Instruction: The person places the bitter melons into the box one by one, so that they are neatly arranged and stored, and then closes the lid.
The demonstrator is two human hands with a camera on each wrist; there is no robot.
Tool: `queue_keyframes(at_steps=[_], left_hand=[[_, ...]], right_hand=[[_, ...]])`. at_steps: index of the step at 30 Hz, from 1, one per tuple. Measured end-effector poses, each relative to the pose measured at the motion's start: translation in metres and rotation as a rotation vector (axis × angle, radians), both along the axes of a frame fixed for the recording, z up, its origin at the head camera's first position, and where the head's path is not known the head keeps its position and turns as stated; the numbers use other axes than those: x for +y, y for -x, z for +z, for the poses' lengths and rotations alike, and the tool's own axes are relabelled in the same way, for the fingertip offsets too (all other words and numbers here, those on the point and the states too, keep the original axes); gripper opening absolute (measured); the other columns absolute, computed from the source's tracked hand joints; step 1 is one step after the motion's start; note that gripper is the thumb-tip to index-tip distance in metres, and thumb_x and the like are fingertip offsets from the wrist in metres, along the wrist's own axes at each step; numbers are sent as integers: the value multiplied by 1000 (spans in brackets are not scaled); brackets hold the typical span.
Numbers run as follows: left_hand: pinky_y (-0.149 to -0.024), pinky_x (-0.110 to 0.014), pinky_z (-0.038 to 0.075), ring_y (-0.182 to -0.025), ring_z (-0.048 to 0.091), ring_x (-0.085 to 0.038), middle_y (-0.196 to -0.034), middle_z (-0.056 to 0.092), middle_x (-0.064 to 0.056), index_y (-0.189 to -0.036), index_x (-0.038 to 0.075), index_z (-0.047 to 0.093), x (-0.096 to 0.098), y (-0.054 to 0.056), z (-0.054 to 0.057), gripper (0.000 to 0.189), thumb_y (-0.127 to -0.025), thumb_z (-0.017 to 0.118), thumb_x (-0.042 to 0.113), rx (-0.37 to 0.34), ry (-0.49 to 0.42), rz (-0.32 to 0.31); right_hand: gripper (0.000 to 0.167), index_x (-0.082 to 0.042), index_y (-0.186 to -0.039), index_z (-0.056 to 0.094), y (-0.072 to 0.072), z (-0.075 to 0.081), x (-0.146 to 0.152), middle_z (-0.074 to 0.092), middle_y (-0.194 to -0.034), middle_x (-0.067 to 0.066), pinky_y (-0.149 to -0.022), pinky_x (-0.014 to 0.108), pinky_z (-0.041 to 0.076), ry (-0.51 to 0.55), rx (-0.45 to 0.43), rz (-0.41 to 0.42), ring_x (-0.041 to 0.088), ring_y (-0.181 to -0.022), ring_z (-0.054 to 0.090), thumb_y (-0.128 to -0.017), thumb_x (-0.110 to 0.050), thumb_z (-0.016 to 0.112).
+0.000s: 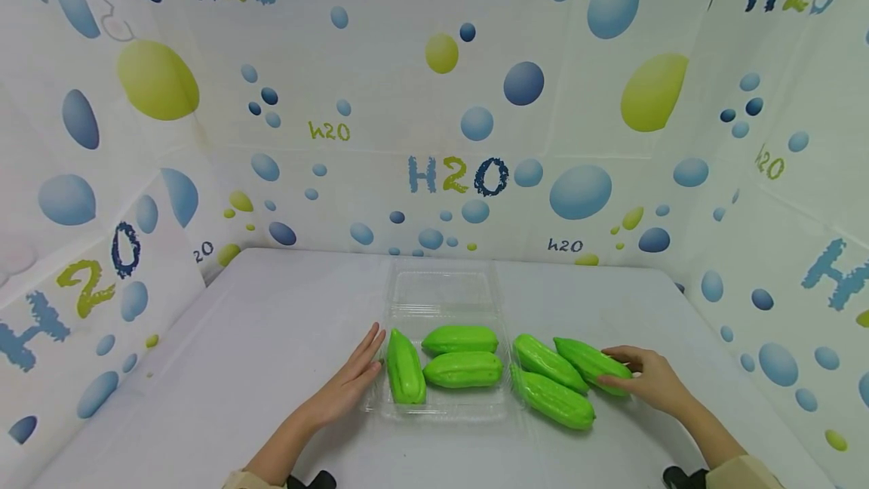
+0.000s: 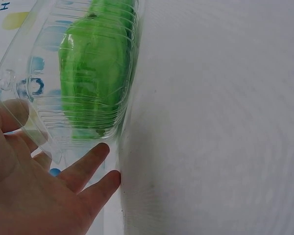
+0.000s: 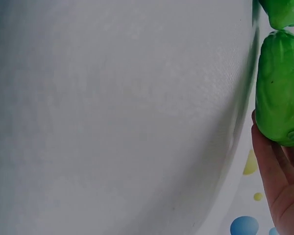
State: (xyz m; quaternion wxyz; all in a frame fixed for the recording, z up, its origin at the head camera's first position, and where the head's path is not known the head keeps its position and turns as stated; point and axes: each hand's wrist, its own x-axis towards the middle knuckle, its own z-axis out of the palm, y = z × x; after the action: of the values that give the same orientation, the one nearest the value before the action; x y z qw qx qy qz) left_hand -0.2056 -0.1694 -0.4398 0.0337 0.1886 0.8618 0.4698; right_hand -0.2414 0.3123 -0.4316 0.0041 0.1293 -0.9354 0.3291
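On white surface (image 1: pixel 299 315), clear box (image 1: pixel 441 412) is sitting with lid (image 1: pixel 441 289) tipped back, three green vegetables (image 1: pixel 465 370) lying inside. Left hand (image 1: pixel 348 382), spread loosely, is touching box's left side. Right hand (image 1: pixel 648 379) is pinching another green vegetable (image 1: pixel 585 362) right of box. Two more vegetables (image 1: pixel 553 400) are lying in between.

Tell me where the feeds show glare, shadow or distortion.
Head: fairly even light, small highlights on the green vegetables, the clear container hard to make out; left wrist: glints along its ribs, soft shadow on the table; right wrist: dim, the table edge looks bowed, probably lens distortion.
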Motion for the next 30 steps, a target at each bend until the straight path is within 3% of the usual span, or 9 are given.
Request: queue_keyframes(at_steps=[11,30], left_hand=[[-106,-54,6,-138,-2,-33,-153,-3,-11,-146,4,12,-1,1,-2,51,-100,32,15,2,5,-3],[-107,-53,6,-138,-3,-31,-153,-3,-10,-146,4,13,0,0,0,51,-100,32,14,-10,4,-3]], right_hand=[[55,0,-117,59,-2,7,1,60,-113,18,-73,33,49,-4,12,-33,29,-95,59,-77,-34,73],[51,-2,-117,60,-1,24,-9,61,-112,16,-73,32,49,9,87,-24,29,-96,58,-77,-32,74]])
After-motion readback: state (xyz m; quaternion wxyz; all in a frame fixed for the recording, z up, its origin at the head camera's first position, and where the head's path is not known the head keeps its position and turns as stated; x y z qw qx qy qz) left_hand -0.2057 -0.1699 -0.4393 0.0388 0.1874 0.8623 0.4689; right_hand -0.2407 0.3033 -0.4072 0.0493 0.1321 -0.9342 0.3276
